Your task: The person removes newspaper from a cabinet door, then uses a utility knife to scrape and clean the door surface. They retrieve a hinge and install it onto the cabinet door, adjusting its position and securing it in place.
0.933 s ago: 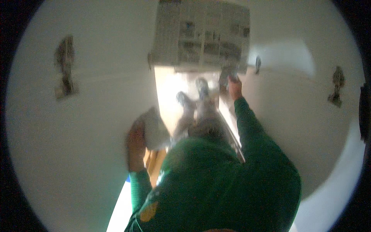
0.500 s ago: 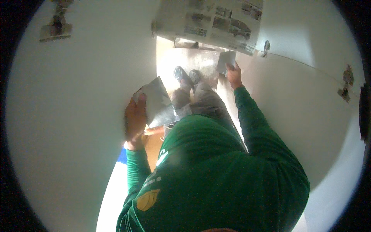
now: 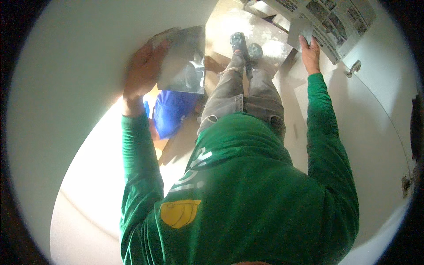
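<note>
My left hand (image 3: 145,66), on the left by the pale wall, is closed on a shiny grey flat plate (image 3: 183,62). The plate has straight edges and reflects light; its far side is hidden. At the upper right, my right hand (image 3: 310,55) grips a smaller flat grey plate (image 3: 299,32) by its lower edge, thumb and finger pinching it. That plate overlaps the edge of a printed sheet (image 3: 338,22) with dark pictures. Neither hand touches the other.
Below my left hand is another person in blue clothing (image 3: 172,112), partly hidden. My shoes (image 3: 238,42) rest on a dusty pale board (image 3: 269,33). Pale walls (image 3: 66,88) close in on both sides. A metal fitting (image 3: 353,68) sits on the right one.
The view has swung, and my hands and both plates appear higher and farther apart. More of the blue-clothed person shows at the left. Both plates stay held.
</note>
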Demonstrator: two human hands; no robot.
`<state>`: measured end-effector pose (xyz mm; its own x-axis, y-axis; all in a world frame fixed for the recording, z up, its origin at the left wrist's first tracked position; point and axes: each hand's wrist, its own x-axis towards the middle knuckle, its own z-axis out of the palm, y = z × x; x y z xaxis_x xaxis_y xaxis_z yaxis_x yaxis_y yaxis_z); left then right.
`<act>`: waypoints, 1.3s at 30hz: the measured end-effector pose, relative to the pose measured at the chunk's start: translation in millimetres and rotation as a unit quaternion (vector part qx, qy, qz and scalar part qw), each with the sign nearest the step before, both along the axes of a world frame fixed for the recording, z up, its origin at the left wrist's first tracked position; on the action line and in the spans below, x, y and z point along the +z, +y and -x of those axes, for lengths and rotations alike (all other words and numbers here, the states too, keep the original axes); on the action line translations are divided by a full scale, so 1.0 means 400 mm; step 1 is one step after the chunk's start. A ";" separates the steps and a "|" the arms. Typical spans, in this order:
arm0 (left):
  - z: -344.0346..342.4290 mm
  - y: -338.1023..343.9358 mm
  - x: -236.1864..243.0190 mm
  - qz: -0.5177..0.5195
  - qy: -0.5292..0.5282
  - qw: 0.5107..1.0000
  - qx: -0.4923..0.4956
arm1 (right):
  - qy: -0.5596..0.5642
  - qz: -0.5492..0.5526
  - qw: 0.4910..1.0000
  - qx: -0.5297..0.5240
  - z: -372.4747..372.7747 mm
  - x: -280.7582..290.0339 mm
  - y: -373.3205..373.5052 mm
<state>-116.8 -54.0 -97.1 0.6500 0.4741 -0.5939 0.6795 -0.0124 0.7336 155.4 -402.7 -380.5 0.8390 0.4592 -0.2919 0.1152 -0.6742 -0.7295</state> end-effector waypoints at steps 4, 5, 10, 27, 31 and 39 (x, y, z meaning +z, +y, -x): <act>-0.022 0.009 0.003 -0.084 0.031 0.991 -0.098 | 0.008 0.018 0.999 0.029 -0.050 -0.012 -0.033; -0.021 0.008 -0.002 -0.074 0.013 0.993 -0.086 | 0.044 0.006 0.999 0.023 -0.052 0.013 -0.031; -0.021 0.026 -0.002 -0.116 0.031 0.984 -0.129 | 0.073 -0.068 0.994 -0.035 0.004 0.027 -0.024; 0.102 -0.026 -0.178 -0.280 -0.058 0.952 -0.112 | -0.001 -0.084 0.962 0.260 0.135 -0.544 0.242; 0.110 -0.008 -0.257 -0.319 -0.078 0.915 -0.235 | -0.073 -0.033 0.950 0.301 0.074 -0.730 0.273; 0.420 -0.077 -0.553 -0.168 -0.272 0.930 -0.181 | -0.149 -0.081 0.978 0.123 -0.010 -0.884 0.183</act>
<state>-284.9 -84.6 -318.4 0.9640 0.2656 0.0110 0.1163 -0.4584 0.8811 159.5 -329.7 -733.9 0.7335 0.6784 0.0418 0.4828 -0.4768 -0.7345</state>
